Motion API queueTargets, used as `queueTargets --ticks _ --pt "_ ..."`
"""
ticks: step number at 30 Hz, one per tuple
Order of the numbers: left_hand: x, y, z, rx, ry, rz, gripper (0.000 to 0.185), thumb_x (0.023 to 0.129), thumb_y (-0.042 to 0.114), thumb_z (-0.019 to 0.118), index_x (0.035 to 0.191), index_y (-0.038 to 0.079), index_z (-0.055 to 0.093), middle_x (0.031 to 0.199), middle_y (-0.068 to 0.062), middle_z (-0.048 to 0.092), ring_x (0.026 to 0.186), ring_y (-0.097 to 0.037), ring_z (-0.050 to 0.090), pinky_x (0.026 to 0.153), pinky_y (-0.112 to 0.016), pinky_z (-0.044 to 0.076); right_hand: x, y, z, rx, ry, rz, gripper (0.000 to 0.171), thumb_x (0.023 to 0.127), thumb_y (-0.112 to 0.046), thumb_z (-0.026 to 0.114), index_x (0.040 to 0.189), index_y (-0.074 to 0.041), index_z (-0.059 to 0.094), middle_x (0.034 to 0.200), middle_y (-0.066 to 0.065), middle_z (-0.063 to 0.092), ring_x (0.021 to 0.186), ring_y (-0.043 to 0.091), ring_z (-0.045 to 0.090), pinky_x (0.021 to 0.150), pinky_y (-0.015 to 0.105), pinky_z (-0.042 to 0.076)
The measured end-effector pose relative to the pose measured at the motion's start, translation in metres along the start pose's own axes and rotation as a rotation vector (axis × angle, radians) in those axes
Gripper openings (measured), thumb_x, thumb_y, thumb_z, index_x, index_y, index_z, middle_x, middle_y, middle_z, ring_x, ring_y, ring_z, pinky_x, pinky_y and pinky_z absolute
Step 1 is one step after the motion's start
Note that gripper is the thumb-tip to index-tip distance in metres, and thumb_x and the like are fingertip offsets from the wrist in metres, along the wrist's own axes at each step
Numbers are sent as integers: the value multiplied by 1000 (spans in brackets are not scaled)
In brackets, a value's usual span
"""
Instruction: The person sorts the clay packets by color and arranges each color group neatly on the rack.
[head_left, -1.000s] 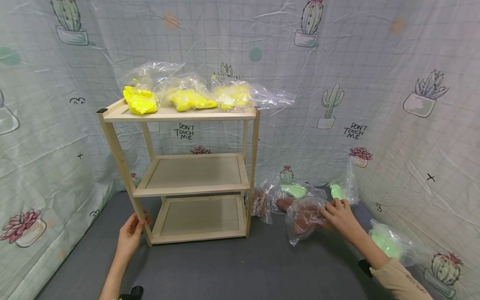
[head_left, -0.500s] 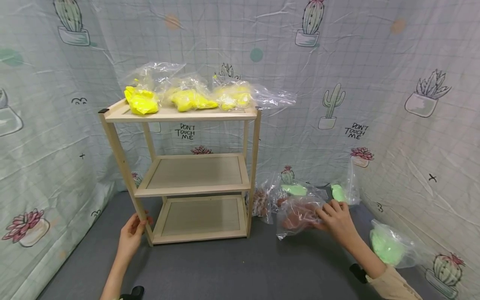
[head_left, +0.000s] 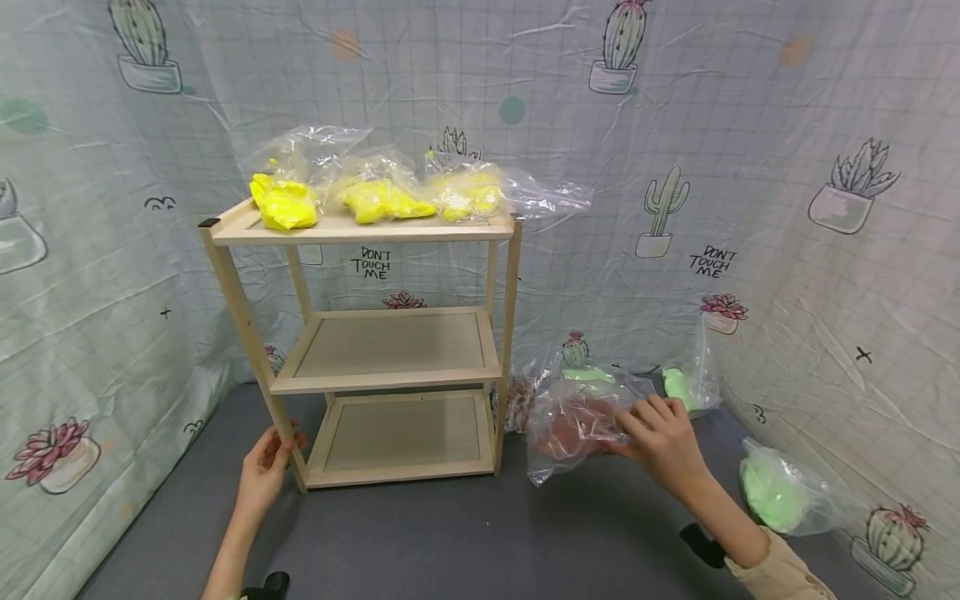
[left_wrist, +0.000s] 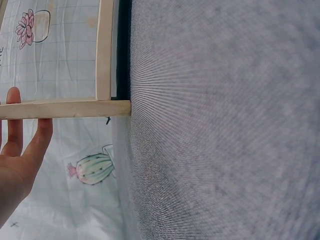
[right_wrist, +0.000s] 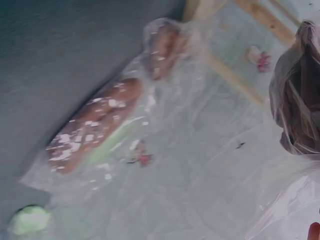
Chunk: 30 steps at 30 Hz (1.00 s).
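Observation:
A wooden three-tier shelf point(head_left: 390, 343) stands on the dark grey surface. My left hand point(head_left: 260, 473) grips its front left leg point(head_left: 242, 325); the left wrist view shows fingers point(left_wrist: 44, 137) on both sides of that post. To the right of the shelf, my right hand point(head_left: 663, 442) pinches a clear plastic bag point(head_left: 566, 432) with a reddish-brown lump inside. The bag hangs above the surface. In the right wrist view this bag point(right_wrist: 302, 100) fills the right edge, with one fingertip point(right_wrist: 314, 232) showing below. What the brown thing is, I cannot tell.
Three bags of bright yellow things point(head_left: 382, 200) lie on the top tier. Beside the shelf's right leg is a brown-filled bag point(head_left: 519, 400). Bags with pale green things point(head_left: 776, 492) lie at the right. A cactus-printed cloth point(head_left: 585, 208) surrounds the surface.
My right hand has moved left and slightly toward the shelf, carrying the bag with the reddish-brown lump. My left hand stays on the shelf leg.

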<state>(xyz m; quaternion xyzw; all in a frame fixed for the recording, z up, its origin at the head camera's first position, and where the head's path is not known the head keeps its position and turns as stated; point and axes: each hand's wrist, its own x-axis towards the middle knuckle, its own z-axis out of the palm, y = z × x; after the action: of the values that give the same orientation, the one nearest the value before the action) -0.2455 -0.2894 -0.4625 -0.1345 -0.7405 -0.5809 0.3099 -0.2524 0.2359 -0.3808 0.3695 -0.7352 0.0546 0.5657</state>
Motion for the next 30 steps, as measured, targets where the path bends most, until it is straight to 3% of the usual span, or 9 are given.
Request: queueTargets --ticks 10,17,20,24,30 --pt "1 -1 0 33 14 -35 21 91 -1 43 108 0 54 83 13 63 78 3 60 68 -9 45 29 -19 -8 64 60 43 45 86 -48 49 70 -7 61 62 4 48 60 20 40 61 36 28" --pt "0 -3 0 -43 -4 38 21 90 0 44 110 -2 53 85 10 64 80 2 61 68 -8 45 46 -35 -7 114 124 93 43 84 -47 54 66 -9 61 60 2 47 59 18 37 61 35 27" --pt "0 -4 -1 -67 -13 53 23 91 0 44 109 5 55 86 10 65 80 3 61 68 -8 44 53 -43 -7 136 158 117 42 84 -47 56 65 -9 60 59 2 45 58 17 36 61 34 27" --pt "-1 -2 0 -29 -8 17 25 91 0 43 109 13 55 85 13 64 79 4 60 68 -8 44 63 -55 -6 165 209 137 42 83 -45 57 65 -8 61 59 1 45 59 17 37 62 34 27" --pt "0 1 1 -19 5 -11 28 90 -5 42 108 12 55 83 13 64 78 4 61 68 -8 45 79 -72 3 193 264 166 40 83 -43 58 65 -8 61 60 2 48 59 17 38 61 33 24"
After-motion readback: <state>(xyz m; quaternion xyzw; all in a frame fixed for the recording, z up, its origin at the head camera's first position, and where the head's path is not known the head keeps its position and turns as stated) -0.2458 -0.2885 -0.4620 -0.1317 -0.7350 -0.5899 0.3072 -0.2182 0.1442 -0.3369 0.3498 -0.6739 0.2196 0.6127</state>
